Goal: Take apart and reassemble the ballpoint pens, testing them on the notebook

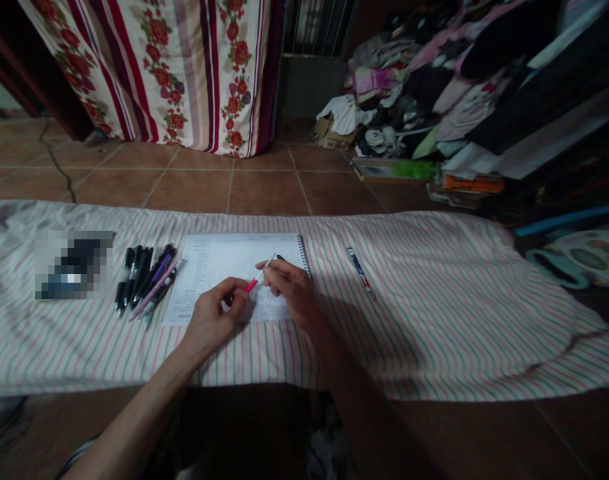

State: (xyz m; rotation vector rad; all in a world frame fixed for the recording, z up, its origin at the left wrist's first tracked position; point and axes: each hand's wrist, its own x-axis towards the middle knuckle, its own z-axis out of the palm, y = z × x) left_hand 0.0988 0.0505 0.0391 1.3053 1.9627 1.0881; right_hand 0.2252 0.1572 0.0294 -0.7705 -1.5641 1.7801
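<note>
Above an open spiral notebook (234, 257), I hold a slim pink-and-white pen (253, 285) at a slant. My left hand (219, 308) pinches its pink end between thumb and fingers. The fingers of my right hand (292, 287) are closed around the thin white part, whose tip points up and away. A small dark piece (280, 257) pokes out beside the right fingers; its kind is unclear. Left of the notebook lies a bunch of pens (140, 273), mostly black, some purple. To the right, a single blue, white and red pen (359, 270) lies apart.
A striped cloth (444, 300) covers the low work surface. At its far left is a pixelated dark object (74, 263). Beyond are a tiled floor (259, 190), a floral curtain (199, 80) and a heap of clothes (409, 87) at the right.
</note>
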